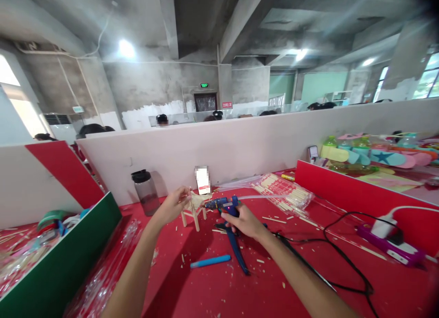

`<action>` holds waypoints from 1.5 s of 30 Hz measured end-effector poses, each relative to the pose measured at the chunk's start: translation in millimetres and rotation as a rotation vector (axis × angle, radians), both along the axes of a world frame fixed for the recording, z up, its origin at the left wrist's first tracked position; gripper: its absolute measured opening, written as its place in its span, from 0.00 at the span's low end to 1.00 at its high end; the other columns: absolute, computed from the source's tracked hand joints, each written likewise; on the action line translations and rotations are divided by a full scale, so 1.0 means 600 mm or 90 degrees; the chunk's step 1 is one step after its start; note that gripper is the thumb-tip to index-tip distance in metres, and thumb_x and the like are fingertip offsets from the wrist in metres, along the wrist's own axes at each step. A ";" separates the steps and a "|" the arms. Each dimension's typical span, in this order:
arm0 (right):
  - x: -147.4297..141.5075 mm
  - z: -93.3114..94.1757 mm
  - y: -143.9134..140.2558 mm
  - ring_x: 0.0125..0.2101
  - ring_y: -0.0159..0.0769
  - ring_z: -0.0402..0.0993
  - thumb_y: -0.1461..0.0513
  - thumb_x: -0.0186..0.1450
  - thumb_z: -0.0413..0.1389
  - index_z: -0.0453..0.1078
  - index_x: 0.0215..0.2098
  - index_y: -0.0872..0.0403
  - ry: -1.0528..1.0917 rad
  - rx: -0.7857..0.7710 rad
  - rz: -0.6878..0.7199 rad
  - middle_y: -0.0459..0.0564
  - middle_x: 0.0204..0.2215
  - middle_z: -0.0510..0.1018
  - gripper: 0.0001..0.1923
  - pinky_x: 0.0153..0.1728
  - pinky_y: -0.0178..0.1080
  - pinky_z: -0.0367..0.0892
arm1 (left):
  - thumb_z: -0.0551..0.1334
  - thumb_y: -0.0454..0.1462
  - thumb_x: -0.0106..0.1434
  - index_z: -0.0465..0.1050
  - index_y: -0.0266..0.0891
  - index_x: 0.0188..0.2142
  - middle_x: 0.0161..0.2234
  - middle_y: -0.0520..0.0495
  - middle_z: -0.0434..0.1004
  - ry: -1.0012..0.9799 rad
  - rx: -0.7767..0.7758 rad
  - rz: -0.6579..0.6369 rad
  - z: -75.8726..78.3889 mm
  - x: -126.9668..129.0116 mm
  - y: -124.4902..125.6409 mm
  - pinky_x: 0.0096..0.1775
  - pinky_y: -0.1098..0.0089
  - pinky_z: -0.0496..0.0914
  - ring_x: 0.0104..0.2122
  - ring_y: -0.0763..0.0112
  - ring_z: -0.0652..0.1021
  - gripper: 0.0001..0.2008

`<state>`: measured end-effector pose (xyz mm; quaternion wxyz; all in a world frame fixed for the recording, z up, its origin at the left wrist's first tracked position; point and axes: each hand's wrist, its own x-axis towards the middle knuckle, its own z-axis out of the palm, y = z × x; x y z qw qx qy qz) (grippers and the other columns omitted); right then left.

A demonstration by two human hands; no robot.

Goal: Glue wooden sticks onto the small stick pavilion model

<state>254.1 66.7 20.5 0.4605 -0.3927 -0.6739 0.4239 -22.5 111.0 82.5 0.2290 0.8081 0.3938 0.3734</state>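
Note:
A small stool-like model built of pale wooden sticks stands on legs on the red table. My left hand is at its upper left edge, fingers pinched together on it; the exact grip is partly hidden. In my right hand is a blue glue gun, gripped by its handle, with a clear glue stick coming out of the back. Its nozzle points left and is at the right side of the model's top. Below lie blue-handled pliers and a light blue pen.
A phone leans on the white partition behind the model, with a dark bottle to its left. Bagged sticks lie back right. Black cable loops near a purple power strip. Wood scraps litter the red tabletop.

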 end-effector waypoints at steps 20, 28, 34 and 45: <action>-0.044 -0.023 -0.010 0.38 0.44 0.78 0.52 0.70 0.52 0.77 0.39 0.53 -0.121 0.236 -0.131 0.52 0.34 0.83 0.16 0.45 0.43 0.69 | 0.59 0.47 0.67 0.66 0.39 0.34 0.33 0.51 0.70 -0.038 -0.030 0.000 -0.004 0.001 -0.013 0.35 0.71 0.67 0.32 0.71 0.70 0.13; -0.048 -0.020 -0.012 0.41 0.45 0.79 0.53 0.70 0.52 0.77 0.41 0.53 -0.126 0.252 -0.145 0.52 0.37 0.83 0.16 0.47 0.43 0.69 | 0.59 0.48 0.66 0.65 0.39 0.34 0.34 0.50 0.70 -0.035 -0.042 -0.002 -0.004 0.002 -0.013 0.34 0.72 0.67 0.32 0.71 0.70 0.14; -0.050 -0.019 -0.012 0.39 0.45 0.79 0.52 0.71 0.51 0.77 0.40 0.52 -0.142 0.254 -0.157 0.52 0.35 0.83 0.16 0.47 0.42 0.69 | 0.59 0.44 0.67 0.67 0.38 0.34 0.34 0.50 0.72 -0.029 -0.021 -0.002 -0.002 0.001 -0.014 0.37 0.70 0.68 0.33 0.71 0.71 0.11; -0.045 -0.022 -0.012 0.42 0.47 0.79 0.52 0.70 0.52 0.77 0.40 0.53 -0.155 0.247 -0.167 0.54 0.38 0.83 0.17 0.47 0.43 0.69 | 0.59 0.47 0.67 0.66 0.39 0.34 0.34 0.50 0.72 -0.020 -0.035 0.000 -0.002 -0.001 -0.014 0.37 0.70 0.67 0.33 0.70 0.72 0.13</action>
